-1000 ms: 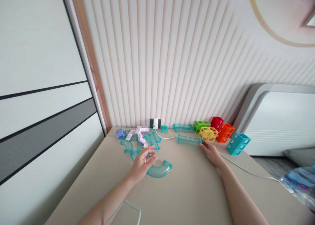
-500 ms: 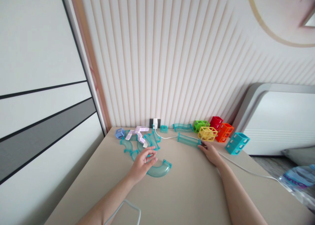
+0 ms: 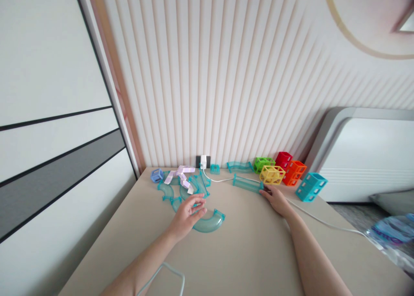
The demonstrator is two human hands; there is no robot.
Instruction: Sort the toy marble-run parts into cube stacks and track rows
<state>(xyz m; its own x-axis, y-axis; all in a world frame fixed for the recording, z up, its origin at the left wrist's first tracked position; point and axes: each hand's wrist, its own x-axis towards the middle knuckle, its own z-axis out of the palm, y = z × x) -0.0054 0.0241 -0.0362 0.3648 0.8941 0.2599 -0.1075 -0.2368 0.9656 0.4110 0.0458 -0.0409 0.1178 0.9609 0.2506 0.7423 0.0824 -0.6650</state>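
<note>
My left hand [image 3: 188,214] rests on the left end of a clear teal U-shaped track piece [image 3: 209,222] on the beige table [image 3: 246,253], fingers curled over it. My right hand [image 3: 276,199] reaches out flat, its fingertips touching the right end of a straight teal track piece [image 3: 247,183]. Just beyond that end lies a yellow lattice block [image 3: 272,174]. A heap of teal curved track pieces [image 3: 187,188] with a white and lilac strip [image 3: 181,175] lies behind my left hand.
Green [image 3: 263,163], red [image 3: 284,159], orange [image 3: 295,172] and teal [image 3: 311,186] lattice blocks stand along the back right. A small blue cube [image 3: 157,175] is at the back left. A white charger [image 3: 203,161] sits in the wall socket; its cable [image 3: 323,220] runs right. A clear plastic bag [image 3: 390,233] lies far right.
Both hands stay where they were. The straight teal track piece under my right fingertips has turned slightly, its left end nearer the wall.
</note>
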